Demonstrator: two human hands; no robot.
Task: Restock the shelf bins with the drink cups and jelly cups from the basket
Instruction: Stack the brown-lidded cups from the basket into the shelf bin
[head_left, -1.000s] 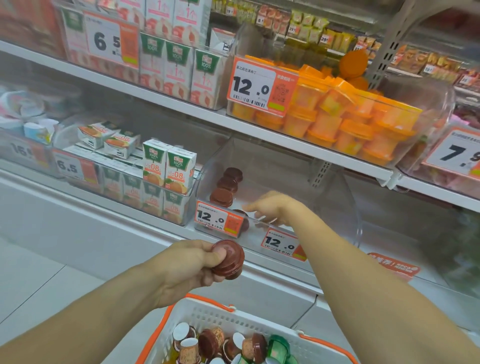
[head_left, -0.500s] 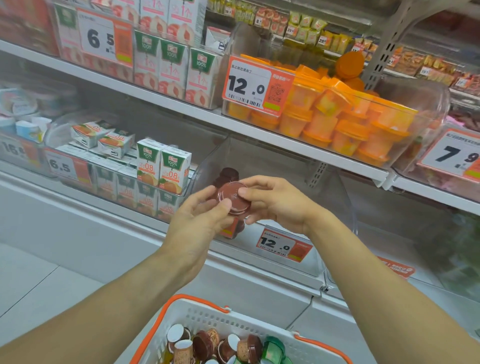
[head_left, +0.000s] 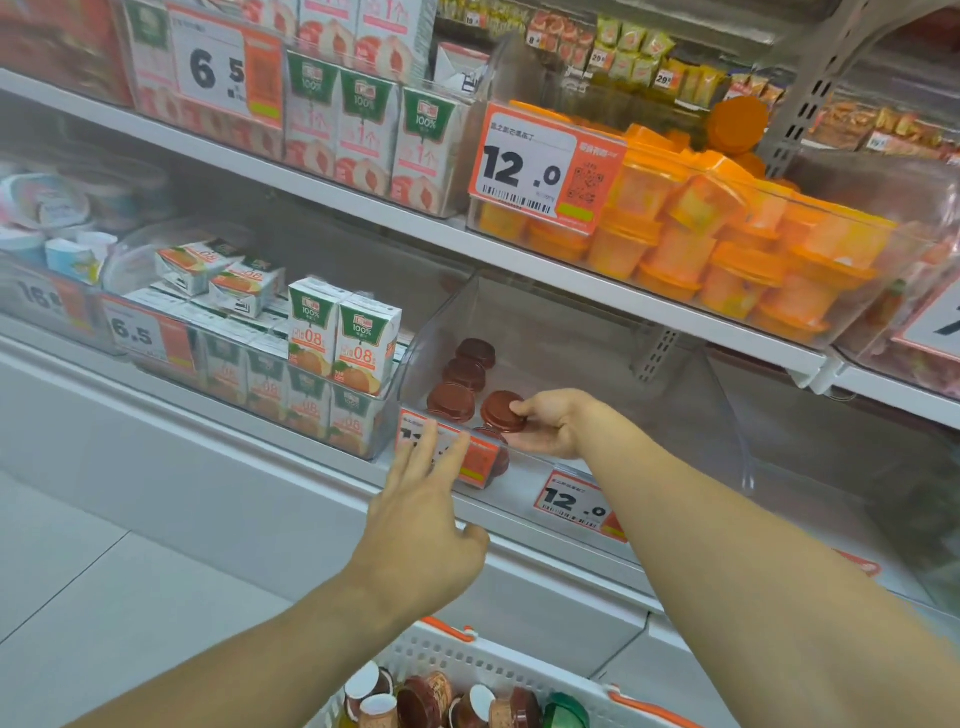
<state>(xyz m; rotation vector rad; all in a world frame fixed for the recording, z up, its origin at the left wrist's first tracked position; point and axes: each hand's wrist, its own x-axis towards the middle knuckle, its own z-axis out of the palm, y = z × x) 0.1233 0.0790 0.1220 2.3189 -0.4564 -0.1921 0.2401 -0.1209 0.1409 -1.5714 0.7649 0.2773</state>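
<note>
We see the clear shelf bin (head_left: 691, 374) nearly bare, three brown cups in a row along its left wall. Our right hand (head_left: 550, 423) pinches a brown jelly cup (head_left: 503, 411) by its lid rim near the front edge; it looks light, stiff and slick, so rim holds suit. Our left hand (head_left: 415, 525), which held that cup half a second ago, now hangs spread and empty above the basket (head_left: 457, 654).

Brown-lidded jelly cup (head_left: 503, 411) upright in clear bin (head_left: 571, 332), beside 3 more; others in basket (head_left: 457, 660).
</note>
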